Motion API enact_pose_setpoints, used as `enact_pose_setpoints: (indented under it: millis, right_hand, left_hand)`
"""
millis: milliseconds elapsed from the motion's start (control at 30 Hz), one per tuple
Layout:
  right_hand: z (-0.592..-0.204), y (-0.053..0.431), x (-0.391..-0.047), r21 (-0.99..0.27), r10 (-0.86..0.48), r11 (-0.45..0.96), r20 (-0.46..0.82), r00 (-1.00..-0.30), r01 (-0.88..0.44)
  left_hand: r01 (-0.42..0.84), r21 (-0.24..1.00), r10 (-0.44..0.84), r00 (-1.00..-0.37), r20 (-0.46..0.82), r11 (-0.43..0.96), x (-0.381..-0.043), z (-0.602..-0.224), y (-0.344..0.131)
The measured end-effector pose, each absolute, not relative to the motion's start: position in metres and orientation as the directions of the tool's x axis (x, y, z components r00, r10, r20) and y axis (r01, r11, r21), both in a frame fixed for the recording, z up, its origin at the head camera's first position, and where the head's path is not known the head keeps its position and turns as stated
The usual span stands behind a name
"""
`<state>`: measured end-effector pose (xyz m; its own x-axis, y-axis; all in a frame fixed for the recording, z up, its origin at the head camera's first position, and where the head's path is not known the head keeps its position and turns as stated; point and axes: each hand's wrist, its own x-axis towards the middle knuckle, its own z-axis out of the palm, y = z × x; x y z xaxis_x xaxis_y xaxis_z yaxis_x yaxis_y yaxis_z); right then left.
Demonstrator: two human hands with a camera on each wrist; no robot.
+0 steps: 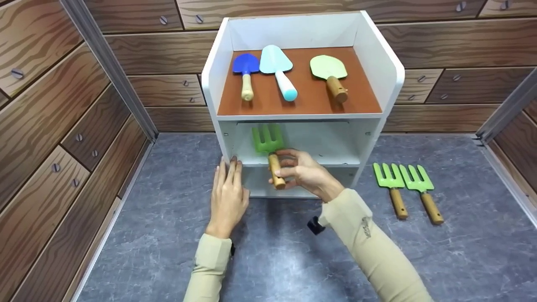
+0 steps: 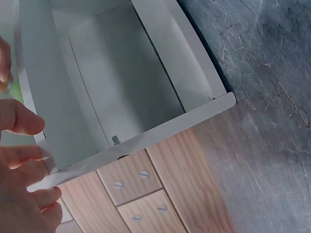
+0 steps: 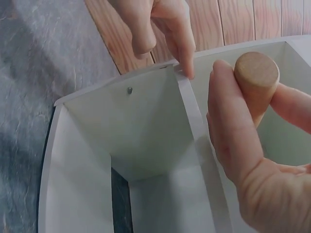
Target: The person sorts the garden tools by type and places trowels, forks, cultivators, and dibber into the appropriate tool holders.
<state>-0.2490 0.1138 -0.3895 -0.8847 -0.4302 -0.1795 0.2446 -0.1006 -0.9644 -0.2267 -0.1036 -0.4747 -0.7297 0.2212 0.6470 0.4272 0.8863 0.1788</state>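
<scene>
My right hand (image 1: 308, 172) grips the wooden handle of a green hand fork (image 1: 267, 140), its tines pointing into the middle compartment of a white shelf unit (image 1: 255, 117). In the right wrist view the round end of that handle (image 3: 257, 73) shows between thumb and fingers. My left hand (image 1: 228, 199) lies with straight fingers against the unit's left side edge; the right wrist view shows its fingertips at the front edge by the middle board. Two more green hand forks (image 1: 390, 178) (image 1: 419, 182) lie side by side on the floor to the right.
On the unit's brown top shelf (image 1: 302, 105) lie a blue trowel (image 1: 246, 65), a light blue scoop (image 1: 275, 61) and a pale green trowel (image 1: 329, 67). Wood-patterned walls (image 1: 168, 54) stand behind and at both sides. The floor (image 1: 159, 235) is dark grey.
</scene>
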Motion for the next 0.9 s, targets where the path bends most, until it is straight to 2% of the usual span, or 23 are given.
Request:
enact_pose_setpoints:
  millis: [400, 633, 900]
  right_hand:
    - [-0.384, 0.084, -0.265, -0.966, -0.403, -0.074, -0.199, -0.893, 0.248]
    - [-0.381, 0.071, -0.271, -0.962, -0.316, -0.049, -0.239, -0.918, 0.268]
    - [-0.381, 0.062, -0.274, -0.964, -0.246, 0.063, -0.265, -0.932, 0.257]
  left_hand:
    - [0.432, 0.173, 0.222, -0.719, 0.659, 0.885, -0.227, -0.475, -0.103]
    - [0.428, 0.168, 0.224, -0.722, 0.654, 0.888, -0.226, -0.475, -0.104]
    - [0.436, 0.180, 0.224, -0.722, 0.654, 0.882, -0.227, -0.475, -0.104]
